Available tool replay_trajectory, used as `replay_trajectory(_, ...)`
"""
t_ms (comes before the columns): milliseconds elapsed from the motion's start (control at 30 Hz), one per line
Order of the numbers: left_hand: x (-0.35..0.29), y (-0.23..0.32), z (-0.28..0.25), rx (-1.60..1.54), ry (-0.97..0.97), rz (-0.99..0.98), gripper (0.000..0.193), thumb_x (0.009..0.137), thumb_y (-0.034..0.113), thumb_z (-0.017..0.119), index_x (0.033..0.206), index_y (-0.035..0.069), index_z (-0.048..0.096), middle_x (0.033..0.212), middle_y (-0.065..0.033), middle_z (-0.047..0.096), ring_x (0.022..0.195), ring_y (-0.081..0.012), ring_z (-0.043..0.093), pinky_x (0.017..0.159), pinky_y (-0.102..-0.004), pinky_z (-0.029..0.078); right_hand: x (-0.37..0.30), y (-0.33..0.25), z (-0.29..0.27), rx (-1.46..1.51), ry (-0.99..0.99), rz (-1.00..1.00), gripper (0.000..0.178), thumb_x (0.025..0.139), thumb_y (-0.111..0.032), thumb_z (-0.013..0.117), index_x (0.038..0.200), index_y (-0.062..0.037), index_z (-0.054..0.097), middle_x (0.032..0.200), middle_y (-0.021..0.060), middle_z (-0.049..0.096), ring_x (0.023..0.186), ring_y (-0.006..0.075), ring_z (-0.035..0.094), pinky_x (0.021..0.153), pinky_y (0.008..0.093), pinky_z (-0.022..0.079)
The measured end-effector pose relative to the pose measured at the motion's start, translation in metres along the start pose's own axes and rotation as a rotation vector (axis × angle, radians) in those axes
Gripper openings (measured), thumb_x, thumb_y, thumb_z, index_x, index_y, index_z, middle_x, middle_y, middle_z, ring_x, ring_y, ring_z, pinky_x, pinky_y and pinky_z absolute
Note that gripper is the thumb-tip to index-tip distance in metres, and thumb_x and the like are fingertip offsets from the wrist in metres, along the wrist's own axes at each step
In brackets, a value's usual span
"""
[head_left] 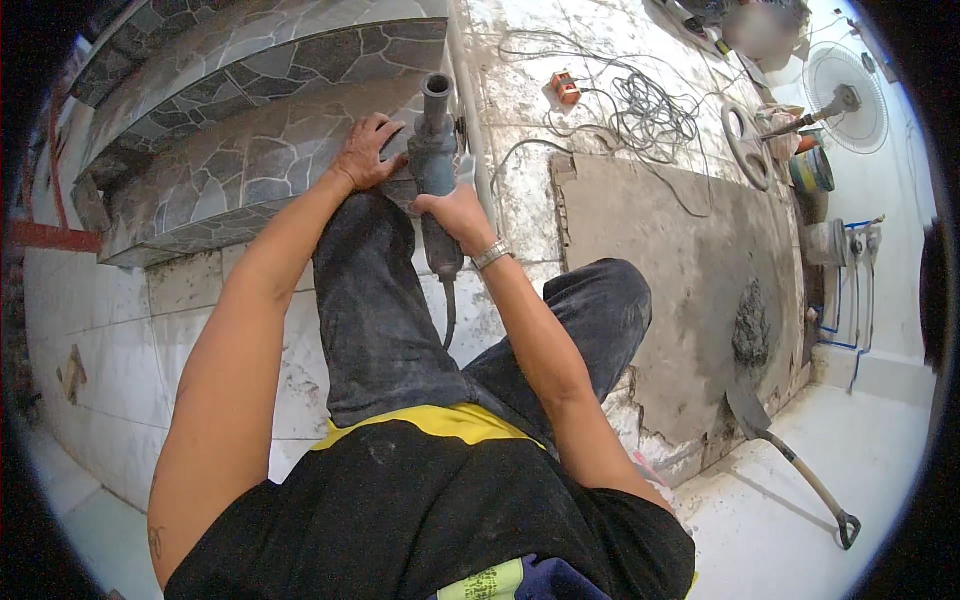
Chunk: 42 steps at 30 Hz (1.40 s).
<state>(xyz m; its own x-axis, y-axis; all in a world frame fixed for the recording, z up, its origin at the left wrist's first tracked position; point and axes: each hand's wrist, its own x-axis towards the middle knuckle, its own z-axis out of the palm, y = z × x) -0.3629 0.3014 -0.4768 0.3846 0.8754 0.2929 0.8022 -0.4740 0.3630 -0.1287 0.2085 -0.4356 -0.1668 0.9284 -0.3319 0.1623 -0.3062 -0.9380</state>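
A corded, blue-grey and black power tool [434,165] stands lengthwise before me, its round hollow end pointing away and its cord running back toward my legs. My right hand [458,215] is closed around its body, with a metal-banded watch [490,254] on that wrist. To the left of the tool, my left hand [368,152] lies with fingers spread on the stone-patterned step [265,170]. Part of the tool's far side is hidden by my right hand.
Stone-patterned stairs rise at the left. A tangled black cable [655,115] and an orange socket box [565,88] lie on the dirty tiles ahead. At the right are a grey board [640,230], a mortar heap [752,325], a shovel [800,465], buckets [812,172] and a fan [845,97].
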Motion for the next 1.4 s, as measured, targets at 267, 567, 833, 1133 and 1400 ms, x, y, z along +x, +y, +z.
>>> replay_trajectory(267,0.000,0.011,0.001,-0.012,0.029,0.000,0.064,0.088,0.046,0.074,0.138,0.010,0.057,0.130,-0.0176,0.053,0.122,-0.0395,0.052,0.107,-0.0483,0.042,-0.040,-0.060,-0.056,-0.007,0.020,-0.052,0.027,0.072,-0.018,0.078,0.088,0.0030,0.071,0.078,0.0074,0.070,0.063,0.0171,0.063,0.060,0.0333,0.053)
replay_trajectory(567,0.002,0.064,0.022,-0.087,0.028,-0.111,0.070,0.081,0.050,0.082,0.127,0.001,0.060,0.120,-0.0186,0.055,0.118,-0.0358,0.055,0.103,-0.0438,0.046,-0.104,-0.066,-0.196,0.288,0.188,-0.047,0.028,0.085,-0.023,0.073,0.097,0.0027,0.071,0.079,0.0123,0.072,0.059,0.0190,0.067,0.056,0.0318,0.057)
replay_trajectory(833,-0.032,0.204,0.179,-0.276,-0.531,-0.148,0.081,0.073,0.064,0.081,0.112,-0.006,0.065,0.117,-0.0301,0.062,0.111,-0.0417,0.061,0.097,-0.0461,0.050,-0.126,-0.033,-0.247,0.240,0.371,-0.135,0.026,0.083,-0.020,0.070,0.086,0.0059,0.072,0.074,0.0163,0.072,0.056,0.0212,0.068,0.056,0.0319,0.056)
replay_trajectory(1133,0.011,0.102,0.300,-0.605,0.396,-1.317,0.084,0.065,0.044,0.095,0.121,-0.009,0.062,0.116,-0.0220,0.070,0.100,-0.0316,0.068,0.090,-0.0440,0.054,-0.137,-0.041,-0.235,0.317,0.350,-0.157,0.024,0.083,-0.018,0.070,0.083,0.0053,0.071,0.072,0.0157,0.071,0.055,0.0221,0.068,0.053,0.0325,0.056)
replay_trajectory(1400,0.068,0.067,0.321,-0.711,0.280,-1.394,0.099,0.068,0.039,0.093,0.143,-0.006,0.047,0.144,-0.0282,0.055,0.131,-0.0402,0.056,0.108,-0.0441,0.047,-0.170,-0.041,-0.246,0.325,0.414,-0.070,0.027,0.081,-0.020,0.070,0.088,0.0058,0.071,0.073,0.0156,0.071,0.056,0.0220,0.069,0.055,0.0326,0.057)
